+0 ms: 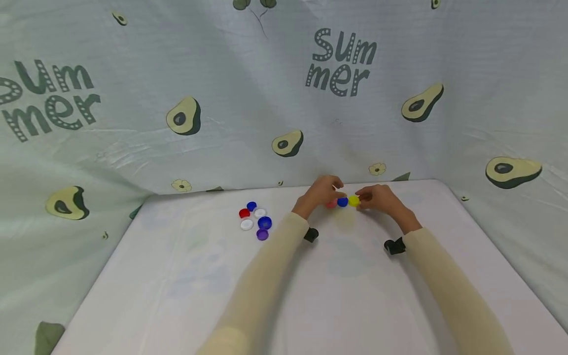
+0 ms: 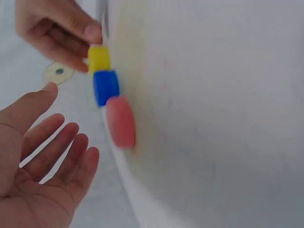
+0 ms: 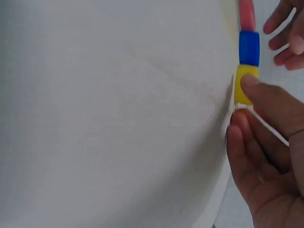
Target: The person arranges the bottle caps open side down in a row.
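Note:
A red-pink cap, a blue cap and a yellow cap stand in a touching row near the table's back edge. At the row's yellow end, my right hand pinches the yellow cap between thumb and fingers. In the right wrist view the thumb lies on its face, and a thin white strip runs between thumb and fingers. My left hand hovers beside the red-pink end with fingers spread, apart from the caps and holding nothing.
Left of my left arm lies a loose cluster of plastic caps: a red one, a purple one, a white one, a blue one and others. A printed cloth backdrop hangs right behind the white table.

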Action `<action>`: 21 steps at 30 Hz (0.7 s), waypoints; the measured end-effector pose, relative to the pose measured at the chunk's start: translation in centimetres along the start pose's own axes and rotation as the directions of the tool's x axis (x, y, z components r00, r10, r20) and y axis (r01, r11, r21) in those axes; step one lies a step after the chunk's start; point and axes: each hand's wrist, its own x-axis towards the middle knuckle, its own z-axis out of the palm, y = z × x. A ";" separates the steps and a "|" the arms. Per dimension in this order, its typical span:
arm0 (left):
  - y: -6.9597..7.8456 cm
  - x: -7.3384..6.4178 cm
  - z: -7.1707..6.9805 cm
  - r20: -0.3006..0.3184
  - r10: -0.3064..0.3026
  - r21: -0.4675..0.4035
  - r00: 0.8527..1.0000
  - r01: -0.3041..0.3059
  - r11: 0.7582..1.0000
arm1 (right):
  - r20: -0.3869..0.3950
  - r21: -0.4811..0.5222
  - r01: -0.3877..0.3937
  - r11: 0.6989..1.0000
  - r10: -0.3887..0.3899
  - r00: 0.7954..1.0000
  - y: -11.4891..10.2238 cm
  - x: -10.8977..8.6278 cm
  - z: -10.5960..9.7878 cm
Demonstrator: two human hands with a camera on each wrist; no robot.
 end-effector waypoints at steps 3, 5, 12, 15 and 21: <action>-0.8 -1.8 -1.8 -0.003 0.023 -0.008 1.000 -0.023 1.000 | -0.053 -0.048 -0.017 0.999 0.015 0.998 -0.7 -0.9 0.1; -1.4 -3.3 -2.9 -0.001 0.050 -0.004 0.999 -0.050 0.999 | -0.094 -0.058 -0.018 0.998 0.012 0.996 -1.3 -1.6 0.2; -4.0 -8.6 -5.4 -0.007 0.107 -0.006 0.994 -0.107 0.994 | -0.167 -0.013 0.068 0.998 -0.070 0.984 -2.5 -3.6 0.6; -5.3 -10.9 -6.4 -0.029 0.122 0.012 0.992 -0.121 0.993 | -0.167 0.006 0.109 0.994 -0.107 0.980 -3.0 -4.0 1.2; -7.5 -15.4 -8.8 -0.074 0.055 0.043 0.996 -0.052 0.998 | -0.145 0.048 0.224 0.973 -0.215 0.966 -5.3 -4.2 2.6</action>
